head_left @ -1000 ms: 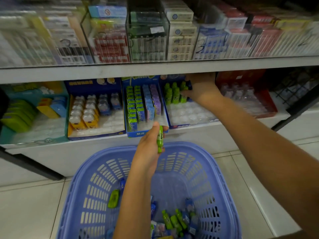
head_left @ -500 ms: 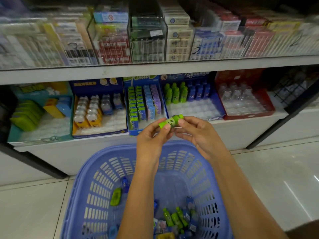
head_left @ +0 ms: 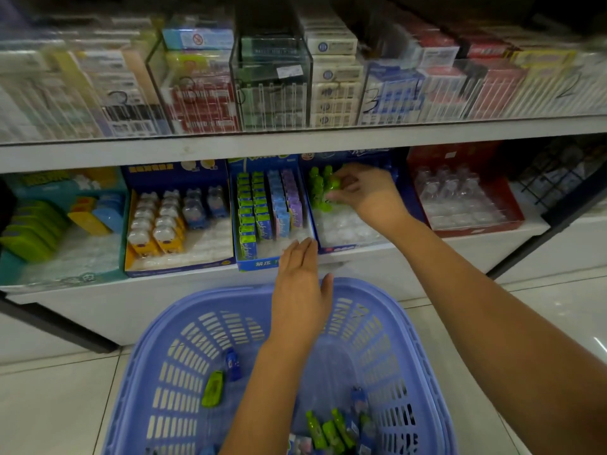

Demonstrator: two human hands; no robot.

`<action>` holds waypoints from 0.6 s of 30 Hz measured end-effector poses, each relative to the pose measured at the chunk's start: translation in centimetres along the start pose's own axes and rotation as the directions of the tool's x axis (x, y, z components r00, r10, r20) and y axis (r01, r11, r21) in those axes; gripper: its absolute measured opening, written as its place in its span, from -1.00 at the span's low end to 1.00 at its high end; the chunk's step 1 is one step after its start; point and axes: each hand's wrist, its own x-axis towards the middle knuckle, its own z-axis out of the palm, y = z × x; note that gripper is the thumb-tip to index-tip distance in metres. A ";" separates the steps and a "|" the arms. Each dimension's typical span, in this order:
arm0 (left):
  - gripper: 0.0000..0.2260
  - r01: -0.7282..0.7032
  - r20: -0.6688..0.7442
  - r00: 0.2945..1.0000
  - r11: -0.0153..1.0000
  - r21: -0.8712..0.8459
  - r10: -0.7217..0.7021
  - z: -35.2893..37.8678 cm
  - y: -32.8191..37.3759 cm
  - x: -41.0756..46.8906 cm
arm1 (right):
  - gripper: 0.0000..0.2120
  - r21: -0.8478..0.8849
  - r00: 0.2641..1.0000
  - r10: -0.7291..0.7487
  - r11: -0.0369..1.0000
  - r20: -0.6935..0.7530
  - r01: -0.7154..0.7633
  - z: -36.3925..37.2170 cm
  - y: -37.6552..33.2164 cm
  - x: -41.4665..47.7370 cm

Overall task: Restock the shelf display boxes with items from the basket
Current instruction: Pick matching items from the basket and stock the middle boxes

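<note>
My right hand reaches into the blue display box on the lower shelf and pinches a small green bottle beside the row of green bottles standing there. My left hand hovers flat and empty above the far rim of the purple basket. At the basket's bottom lie several green bottles, a green pack and small blue items.
Left of that box stand a blue box of green, blue and purple packs, a box of yellow and blue toy-shaped items and a teal box. A red box of clear bottles is at right. Cigarette packs fill the upper shelf.
The green bottle passed from my left hand to my right. My right hand then carried it up into the blue display box, while my left hand opened and stayed over the basket.
</note>
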 end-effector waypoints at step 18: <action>-0.44 -0.172 -0.059 0.982 0.975 0.141 0.182 1.6 -2.3 0.7 | -0.69 -0.229 0.984 0.001 0.973 0.179 0.040 1.9 0.7 1.7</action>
